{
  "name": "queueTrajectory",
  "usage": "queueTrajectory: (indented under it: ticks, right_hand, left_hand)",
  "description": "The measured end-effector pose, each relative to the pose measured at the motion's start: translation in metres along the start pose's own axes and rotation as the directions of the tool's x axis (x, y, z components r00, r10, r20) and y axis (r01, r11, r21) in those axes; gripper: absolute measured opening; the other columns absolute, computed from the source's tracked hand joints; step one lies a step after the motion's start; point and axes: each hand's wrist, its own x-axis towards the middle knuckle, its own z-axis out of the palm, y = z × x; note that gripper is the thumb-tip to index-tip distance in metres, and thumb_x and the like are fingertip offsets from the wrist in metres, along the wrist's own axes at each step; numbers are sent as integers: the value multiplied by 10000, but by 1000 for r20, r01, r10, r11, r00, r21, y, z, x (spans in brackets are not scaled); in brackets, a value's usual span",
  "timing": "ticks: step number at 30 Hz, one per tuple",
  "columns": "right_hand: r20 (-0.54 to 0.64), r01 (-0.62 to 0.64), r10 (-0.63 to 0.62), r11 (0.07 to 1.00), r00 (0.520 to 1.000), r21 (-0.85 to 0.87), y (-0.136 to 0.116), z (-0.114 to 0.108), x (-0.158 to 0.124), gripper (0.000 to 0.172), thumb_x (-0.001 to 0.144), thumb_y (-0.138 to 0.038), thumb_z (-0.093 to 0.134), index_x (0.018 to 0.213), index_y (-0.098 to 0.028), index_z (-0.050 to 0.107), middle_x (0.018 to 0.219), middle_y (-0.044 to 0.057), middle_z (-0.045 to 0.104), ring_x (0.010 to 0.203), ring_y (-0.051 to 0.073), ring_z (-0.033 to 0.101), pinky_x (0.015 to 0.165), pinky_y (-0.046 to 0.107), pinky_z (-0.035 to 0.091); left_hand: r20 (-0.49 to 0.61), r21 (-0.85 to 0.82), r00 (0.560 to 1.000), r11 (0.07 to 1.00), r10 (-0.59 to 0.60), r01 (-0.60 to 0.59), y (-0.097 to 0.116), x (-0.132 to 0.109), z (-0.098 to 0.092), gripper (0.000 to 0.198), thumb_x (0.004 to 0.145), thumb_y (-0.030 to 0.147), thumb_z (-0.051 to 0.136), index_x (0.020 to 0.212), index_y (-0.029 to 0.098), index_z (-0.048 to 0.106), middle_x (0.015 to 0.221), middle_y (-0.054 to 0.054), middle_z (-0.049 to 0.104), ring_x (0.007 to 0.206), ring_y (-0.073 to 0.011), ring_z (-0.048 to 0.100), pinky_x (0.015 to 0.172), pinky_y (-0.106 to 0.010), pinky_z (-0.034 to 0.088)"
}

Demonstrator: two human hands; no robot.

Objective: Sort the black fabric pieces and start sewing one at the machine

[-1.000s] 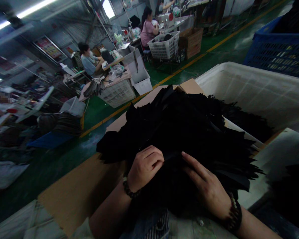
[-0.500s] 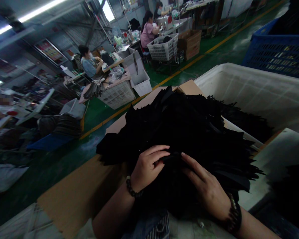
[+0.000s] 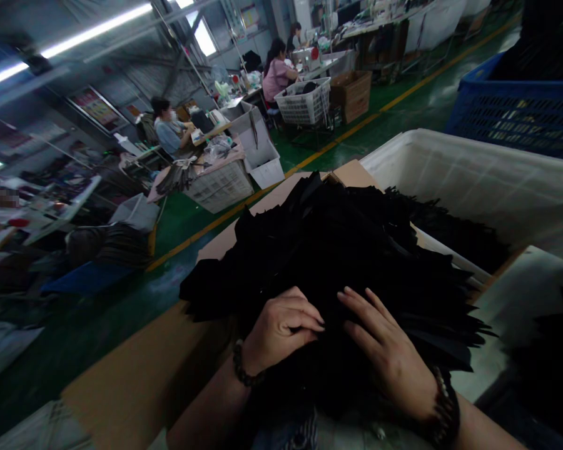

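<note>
A big heap of black fabric pieces (image 3: 319,237) spreads in front of me, its layers fanned out with ragged edges at the right. My left hand (image 3: 284,328) is closed in a pinch at the near part of the heap, thumb and fingertips together on black fabric. How many layers are between them is lost in the darkness. Close by on the right, my right hand (image 3: 387,350) lies on the fabric with its fingers stretched and apart. Both wrists carry beaded bracelets.
Cardboard (image 3: 136,375) lies under the heap at the left. A white bin (image 3: 478,162) holding more black pieces stands at the right, with a blue crate (image 3: 520,109) behind it. Beyond a yellow floor line (image 3: 201,232), several people sit at sewing tables.
My left fingers have drawn together into a pinch and moved slightly lower. My right fingers have spread wider on the fabric. The view has shifted slightly.
</note>
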Motion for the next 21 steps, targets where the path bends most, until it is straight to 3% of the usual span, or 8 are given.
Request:
queueTrajectory:
  ticks: [2, 3, 5, 7, 11, 14, 18, 21]
  right_hand:
    - [-6, 16, -16, 999, 1000, 32, 0, 0, -2, 235, 877, -75, 317, 908, -108, 547, 1003, 137, 582, 1075, 220, 494, 946, 511, 369]
    - [-13, 18, -17, 999, 1000, 40, -1, 0, -3, 241, 882, -84, 308, 912, -109, 546, 938, 116, 596, 1010, 202, 532, 945, 497, 378]
    - [-24, 7, -6, 999, 1000, 40, -1, 1, -4, 267, 892, -99, 282, 916, -117, 548, 886, 96, 598, 913, 177, 567, 931, 471, 401]
    - [-24, 2, -1, 999, 1000, 35, -2, 1, -4, 291, 899, -106, 261, 913, -126, 551, 878, 88, 598, 869, 167, 575, 914, 453, 420]
    - [13, 7, -8, 999, 1000, 40, -3, 2, -1, 322, 909, -119, 236, 914, -139, 557, 888, 77, 600, 862, 163, 571, 899, 443, 432]
    - [24, 3, -4, 999, 1000, 44, -3, 2, -1, 324, 912, -124, 235, 919, -145, 558, 893, 71, 601, 856, 161, 570, 898, 442, 431]
    - [17, 15, -16, 999, 1000, 50, -2, 0, 1, 321, 911, -125, 233, 918, -146, 553, 873, 65, 605, 831, 160, 576, 877, 425, 448]
    - [-21, 6, -5, 1000, 1000, 9, -2, -2, 4, 330, 907, -114, 212, 1002, -128, 528, 872, 74, 613, 829, 160, 582, 856, 388, 467]
  left_hand:
    - [114, -137, 992, 988, -62, 77, -1, 2, -1, 183, 801, 270, 577, 693, 143, 652, 730, -66, 675, 681, -145, 598, 637, -258, 485]
    - [118, -169, 985, 975, -126, 145, -3, 5, -1, 240, 835, 294, 523, 702, 136, 644, 727, -68, 669, 675, -142, 606, 639, -252, 491]
    - [2, -122, 959, 952, -282, 280, -15, 14, 2, 246, 872, 254, 450, 755, 131, 628, 742, -60, 656, 668, -134, 612, 645, -247, 498]
    - [-144, 38, 923, 930, -358, 366, -33, 28, 7, 130, 834, 148, 484, 860, 133, 611, 854, -58, 645, 689, -130, 609, 671, -253, 504]
    - [-166, 368, 935, 859, -314, 355, -73, 55, 21, 362, 752, 7, 513, 1084, 151, 535, 1155, -95, 527, 805, -139, 593, 798, -301, 494]
    - [-179, 475, 948, 820, -263, 318, -91, 66, 27, 325, 755, 4, 512, 1031, 166, 568, 1044, -63, 551, 849, -147, 573, 797, -288, 492]
    - [-193, 534, 957, 795, -217, 288, -96, 73, 28, 146, 752, 38, 550, 809, 150, 624, 862, -38, 558, 757, -141, 562, 692, -255, 492]
    - [-202, 512, 968, 826, -152, 236, -85, 74, 20, 107, 739, 53, 577, 729, 153, 612, 812, -29, 571, 744, -144, 554, 700, -265, 475]
